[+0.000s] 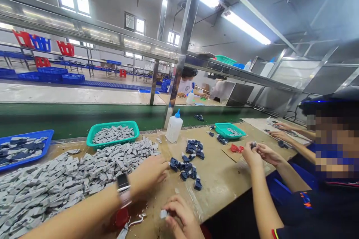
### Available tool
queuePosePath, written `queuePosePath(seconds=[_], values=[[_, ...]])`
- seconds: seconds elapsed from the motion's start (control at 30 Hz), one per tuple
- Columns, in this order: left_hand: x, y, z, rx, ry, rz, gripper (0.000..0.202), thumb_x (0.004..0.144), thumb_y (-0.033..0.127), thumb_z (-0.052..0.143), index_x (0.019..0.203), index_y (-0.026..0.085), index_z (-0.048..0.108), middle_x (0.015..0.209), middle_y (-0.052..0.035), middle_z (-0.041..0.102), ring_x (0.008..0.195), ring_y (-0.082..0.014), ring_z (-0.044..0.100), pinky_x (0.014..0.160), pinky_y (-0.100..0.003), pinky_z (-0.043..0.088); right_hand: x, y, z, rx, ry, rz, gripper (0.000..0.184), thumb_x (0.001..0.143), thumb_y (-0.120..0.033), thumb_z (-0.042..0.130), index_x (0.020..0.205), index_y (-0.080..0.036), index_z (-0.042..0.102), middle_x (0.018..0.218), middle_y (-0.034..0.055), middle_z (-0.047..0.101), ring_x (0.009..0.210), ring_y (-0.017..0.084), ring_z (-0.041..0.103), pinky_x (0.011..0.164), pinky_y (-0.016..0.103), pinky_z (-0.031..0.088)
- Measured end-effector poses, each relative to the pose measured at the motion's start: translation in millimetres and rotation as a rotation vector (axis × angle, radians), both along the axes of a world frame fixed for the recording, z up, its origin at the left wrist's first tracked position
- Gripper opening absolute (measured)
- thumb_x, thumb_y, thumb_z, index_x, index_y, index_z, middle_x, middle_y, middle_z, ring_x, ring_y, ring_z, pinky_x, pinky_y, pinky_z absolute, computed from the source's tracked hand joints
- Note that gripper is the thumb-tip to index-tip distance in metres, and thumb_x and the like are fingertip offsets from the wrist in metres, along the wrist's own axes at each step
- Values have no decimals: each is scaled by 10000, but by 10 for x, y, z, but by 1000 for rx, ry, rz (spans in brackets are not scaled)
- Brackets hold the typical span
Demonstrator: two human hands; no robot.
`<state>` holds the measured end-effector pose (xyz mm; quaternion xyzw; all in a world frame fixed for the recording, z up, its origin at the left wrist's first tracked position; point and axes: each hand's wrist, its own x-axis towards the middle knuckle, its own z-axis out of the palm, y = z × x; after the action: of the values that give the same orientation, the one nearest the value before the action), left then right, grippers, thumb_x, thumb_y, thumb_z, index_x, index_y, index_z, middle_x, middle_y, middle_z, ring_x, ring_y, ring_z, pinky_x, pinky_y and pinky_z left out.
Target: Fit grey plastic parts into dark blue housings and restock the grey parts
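My left hand (pixel 150 173), with a watch on its wrist, reaches over the bench beside a group of small navy-blue parts (pixel 193 172). Its fingers are loosely bent and apart; I see nothing held, though their undersides are hidden. Closer to me, my right hand (pixel 182 214) pinches a small light-grey plastic piece (pixel 163 214) between thumb and fingers. A large heap of similar grey pieces (pixel 67 183) spreads under and left of my left forearm. Some navy parts have light-grey pieces attached.
Behind the heap are a green basket (pixel 88 139) of grey pieces and a blue tray (pixel 49 145) of mixed parts. A white bottle (pixel 174 130) with a blue tip stands near a metal post. To the right, a co-worker's hands (pixel 255 153) hold a small part. A red object (pixel 121 217) lies below my wrist.
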<state>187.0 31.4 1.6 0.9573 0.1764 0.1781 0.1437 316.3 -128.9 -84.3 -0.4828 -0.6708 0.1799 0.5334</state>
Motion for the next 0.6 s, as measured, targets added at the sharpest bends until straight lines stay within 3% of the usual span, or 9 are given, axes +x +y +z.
queuePosePath(seconds=[0.07,0.13,0.2,0.27,0.37,0.43,0.53,0.6], values=[[514,46,-126,-31,38,-29,142,864,250,647,933,125,634,910,-38,638,811,-174,615,754,-350,526,24,-81,-225,-38,137,-13,317,912,-503,505,982,-240,668,861,56,581,712,172,619,612,258,514],[817,84,-194,-78,31,-28,247,912,358,588,969,122,632,946,-30,628,811,-171,629,735,-317,535,67,-115,-404,-90,313,-24,318,880,-522,554,977,-244,674,879,47,567,618,145,614,539,241,499],[908,129,-194,-139,11,-23,275,930,383,558,981,122,630,952,-31,629,811,-169,632,733,-312,538,102,-138,-467,-142,432,-43,304,870,-505,580,978,-237,676,891,42,566,565,128,613,511,232,496],[848,174,-143,-213,-10,-16,252,924,366,577,981,125,622,926,-40,638,784,-160,626,727,-332,540,104,-162,-395,-200,448,-90,285,879,-472,584,978,-223,682,889,46,589,597,136,625,549,240,516],[556,186,-5,-345,-84,9,236,894,352,619,961,126,620,913,-44,642,804,-169,619,781,-373,525,33,-156,-140,-292,321,-130,269,897,-427,576,993,-210,703,914,64,641,706,161,635,639,259,536],[220,111,119,-460,-163,32,246,871,352,635,988,138,606,922,-39,645,832,-174,623,797,-358,521,-43,-100,10,-319,177,-86,240,910,-369,569,1018,-212,715,929,69,665,794,179,644,701,271,537],[-491,-184,275,-643,-272,138,276,915,379,526,1095,171,550,916,-30,656,817,-155,641,742,-281,539,-160,27,93,-269,2,-12,211,913,-230,560,1056,-201,712,945,74,683,863,187,656,754,277,536],[-1037,-495,266,-750,-340,326,358,967,441,406,1181,188,542,979,-48,672,884,-153,646,807,-272,534,-221,103,67,-209,-75,20,202,904,-167,561,1039,-181,710,944,79,692,856,188,665,756,279,542]])
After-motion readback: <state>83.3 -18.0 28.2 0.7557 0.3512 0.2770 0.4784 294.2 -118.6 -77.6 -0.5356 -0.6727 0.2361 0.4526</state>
